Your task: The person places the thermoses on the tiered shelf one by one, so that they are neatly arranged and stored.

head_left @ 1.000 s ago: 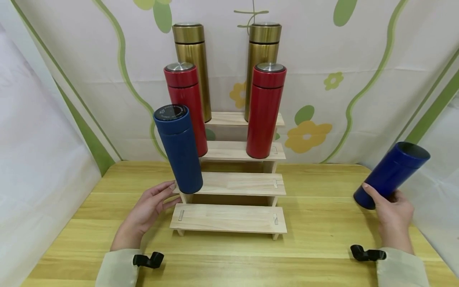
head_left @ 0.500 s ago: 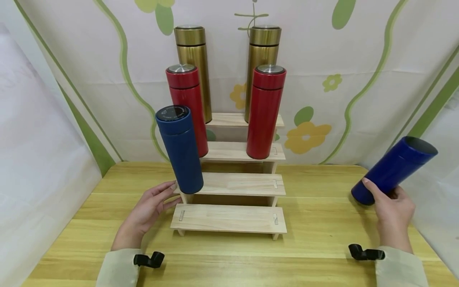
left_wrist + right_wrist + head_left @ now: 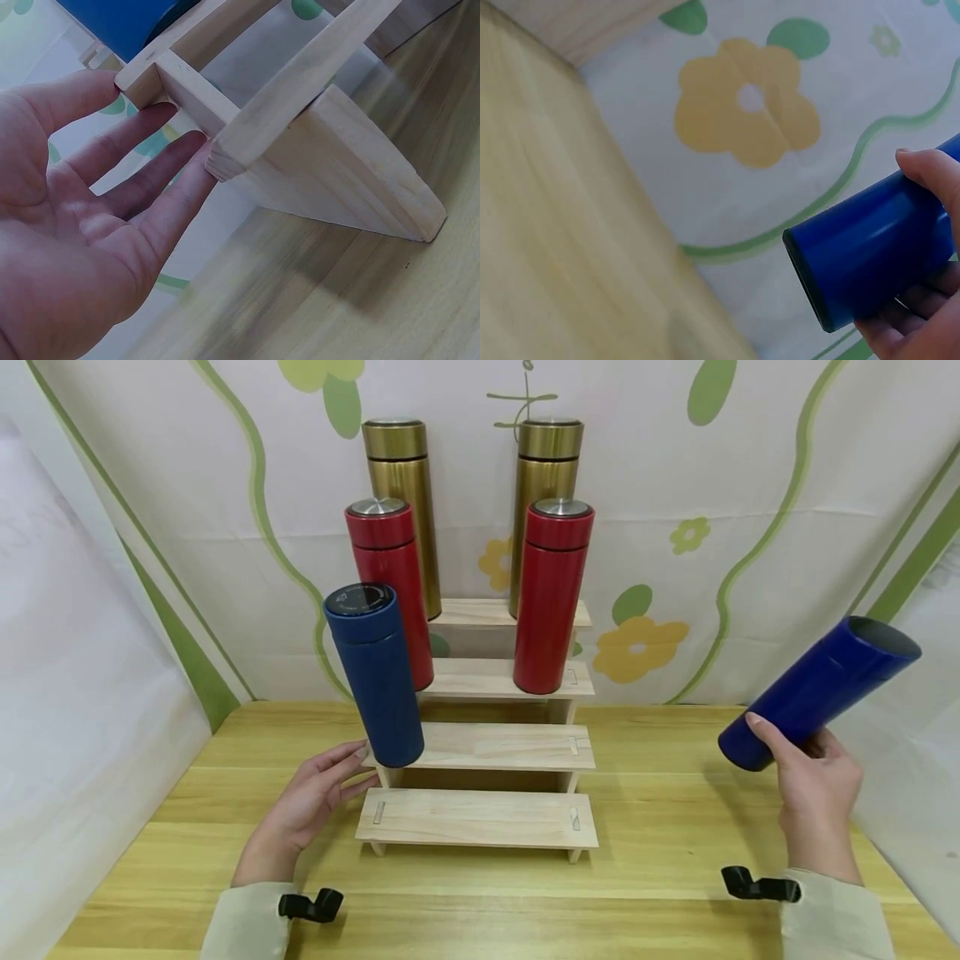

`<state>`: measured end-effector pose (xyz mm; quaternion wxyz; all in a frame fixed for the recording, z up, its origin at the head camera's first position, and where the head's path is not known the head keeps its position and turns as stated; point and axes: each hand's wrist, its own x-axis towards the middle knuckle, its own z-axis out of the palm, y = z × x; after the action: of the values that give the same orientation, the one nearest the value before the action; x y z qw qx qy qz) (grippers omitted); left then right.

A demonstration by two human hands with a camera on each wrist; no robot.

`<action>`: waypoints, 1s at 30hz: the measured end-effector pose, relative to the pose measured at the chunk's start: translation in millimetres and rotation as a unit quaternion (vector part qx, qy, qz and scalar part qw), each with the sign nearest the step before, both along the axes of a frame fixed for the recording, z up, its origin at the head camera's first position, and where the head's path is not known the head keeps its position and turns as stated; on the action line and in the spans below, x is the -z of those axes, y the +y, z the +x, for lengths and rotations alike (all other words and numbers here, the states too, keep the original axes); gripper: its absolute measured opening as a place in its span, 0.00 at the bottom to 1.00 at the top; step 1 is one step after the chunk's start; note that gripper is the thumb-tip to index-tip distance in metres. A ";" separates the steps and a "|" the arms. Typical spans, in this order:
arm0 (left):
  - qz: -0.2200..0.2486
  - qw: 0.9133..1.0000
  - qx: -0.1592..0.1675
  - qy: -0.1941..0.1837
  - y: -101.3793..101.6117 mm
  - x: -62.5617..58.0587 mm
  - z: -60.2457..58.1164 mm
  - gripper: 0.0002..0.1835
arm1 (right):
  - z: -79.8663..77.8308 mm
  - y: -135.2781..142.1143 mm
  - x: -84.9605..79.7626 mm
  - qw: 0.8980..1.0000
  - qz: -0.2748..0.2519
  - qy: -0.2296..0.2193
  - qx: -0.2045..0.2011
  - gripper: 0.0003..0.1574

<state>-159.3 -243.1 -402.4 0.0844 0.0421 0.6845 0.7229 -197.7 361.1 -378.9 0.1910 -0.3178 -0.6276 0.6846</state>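
My right hand holds a glossy dark blue thermos bottle above the right of the table. It tilts with its grey-looking top to the upper right; the right wrist view shows the thumb on one side of the blue bottle and fingers round the other. At the left end of a stepped wooden rack, the fingertips of my left hand touch the second tier's end; in the left wrist view its fingers are spread, nearly straight, against the rack. A matte blue thermos stands on that tier's left.
Two red thermoses stand on the third tier, one at each end. Two gold thermoses stand likewise on the top tier. A floral cloth hangs behind the wooden table.
My right hand has lifted the dark blue thermos a little and moved it left; it now tilts further over. My left hand stays at the rack.
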 end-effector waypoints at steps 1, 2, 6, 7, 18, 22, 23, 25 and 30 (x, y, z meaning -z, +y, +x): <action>0.001 1.000 0.000 0.001 -0.2 0.3 -0.2 0.30 | 0.7 -2.0 -2.7 1.000 0.000 0.003 -0.001 0.53; 0.002 1.000 0.000 0.000 -0.3 0.5 -0.4 0.29 | 1.6 -4.1 -5.5 1.000 0.000 0.007 -0.005 0.53; 0.008 1.000 -0.005 -0.001 0.0 1.4 -1.0 0.25 | 6.7 -14.3 -15.9 0.999 0.003 0.026 -0.024 0.54; 0.008 1.000 -0.003 -0.001 0.0 1.7 -1.0 0.25 | 8.4 -16.9 -18.1 0.999 0.004 0.032 -0.029 0.53; 0.003 1.000 -0.004 -0.001 1.7 -0.1 -0.5 0.29 | 24.8 -48.2 -38.7 0.991 0.064 0.078 -0.091 0.51; 0.004 1.000 0.000 0.001 1.2 -0.4 -0.3 0.27 | 29.2 -60.9 -41.8 0.983 0.074 0.105 -0.131 0.49; 0.005 1.000 0.000 0.003 0.9 -0.4 -0.1 0.27 | 29.9 -64.0 -42.1 0.981 0.075 0.112 -0.140 0.49; 0.005 1.000 0.002 0.003 0.7 -0.1 0.2 0.26 | 30.9 -69.6 -42.4 0.977 0.083 0.122 -0.155 0.47; 0.002 1.000 -0.002 -0.003 0.8 0.8 0.5 0.28 | 31.8 -80.5 -42.1 0.970 0.125 0.113 -0.177 0.42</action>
<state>-158.9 -242.3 -403.2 0.0850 0.0390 0.6831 0.7243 -165.9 280.6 -336.8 0.1751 -0.0960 -0.7289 0.6549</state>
